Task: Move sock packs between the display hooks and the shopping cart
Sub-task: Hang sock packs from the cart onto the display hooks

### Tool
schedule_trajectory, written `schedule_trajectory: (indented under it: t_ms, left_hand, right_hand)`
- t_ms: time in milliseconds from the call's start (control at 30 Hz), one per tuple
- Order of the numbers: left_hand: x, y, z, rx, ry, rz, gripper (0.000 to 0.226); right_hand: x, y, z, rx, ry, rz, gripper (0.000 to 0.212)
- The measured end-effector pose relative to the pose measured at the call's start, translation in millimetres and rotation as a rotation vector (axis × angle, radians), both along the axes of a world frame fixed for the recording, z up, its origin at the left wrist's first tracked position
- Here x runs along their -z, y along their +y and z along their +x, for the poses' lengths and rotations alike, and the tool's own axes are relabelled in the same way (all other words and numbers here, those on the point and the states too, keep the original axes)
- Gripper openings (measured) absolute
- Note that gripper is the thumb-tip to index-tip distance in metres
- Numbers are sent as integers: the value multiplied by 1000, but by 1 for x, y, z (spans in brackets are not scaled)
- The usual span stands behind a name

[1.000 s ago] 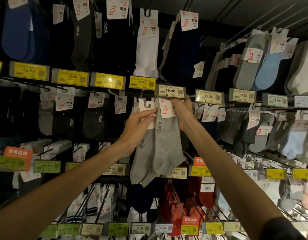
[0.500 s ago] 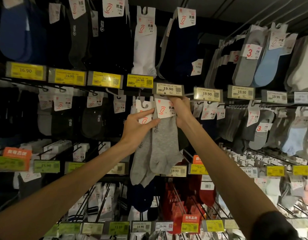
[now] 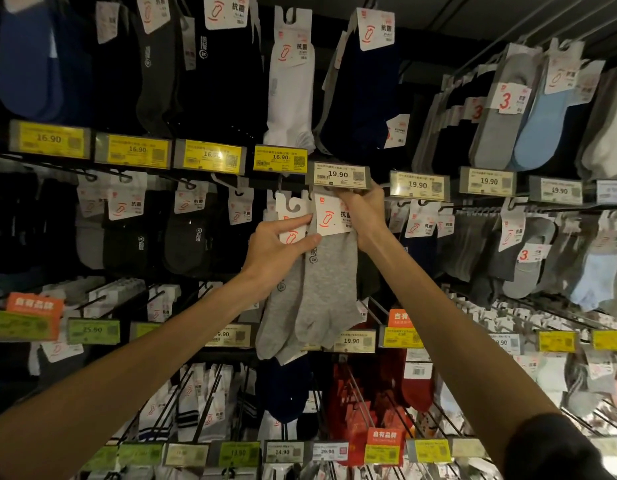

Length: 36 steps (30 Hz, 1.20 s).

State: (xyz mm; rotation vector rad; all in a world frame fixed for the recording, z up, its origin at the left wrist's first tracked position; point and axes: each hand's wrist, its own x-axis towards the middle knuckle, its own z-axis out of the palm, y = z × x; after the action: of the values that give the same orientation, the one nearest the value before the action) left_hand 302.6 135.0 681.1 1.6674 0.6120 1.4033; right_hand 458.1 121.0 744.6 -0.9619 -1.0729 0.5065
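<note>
Risen slightly, left grip (image 3: 275,252) and right grip (image 3: 365,216) pinch grey sock packs (image 3: 329,284) hanging below.

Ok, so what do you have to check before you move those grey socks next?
1. Left hand pinches the back grey sock pack by its card: ok.
2. Right hand grips the top of the front grey sock pack: ok.
3. Front pack's card on or off its hook: cannot tell; that hand and the 19.90 price tag hide it.
4. Both packs' socks hang loose below the hands: ok.
5. Shopping cart ready nearby: cannot tell; it is out of view.
</note>
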Motion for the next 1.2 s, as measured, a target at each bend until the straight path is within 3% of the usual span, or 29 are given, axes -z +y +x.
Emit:
schedule_trajectory:
  t_ms: [333, 500, 667, 833, 1000, 1200]
  left_hand:
    - [-8, 2, -1, 38, -37, -47, 40]
    - [-1, 12, -1, -31, -17, -63, 40]
    - [10, 24, -10, -81, 12, -60, 38]
    - [16, 32, -32, -158, 40, -67, 36]
    - [15, 31, -42, -128, 66, -68, 38]
    - [6, 22, -42, -89, 48, -79, 36]
  right_hand:
    - [-10, 6, 3, -73, 288, -118, 8]
    - [25, 8, 0, 13, 42, -71, 29]
    - [71, -1, 11, -90, -81, -26, 53]
    - [71, 32, 26, 53, -125, -91, 56]
    - [55, 68, 21, 182, -179, -175, 43]
    - [61, 105, 23, 272, -328, -410, 44]
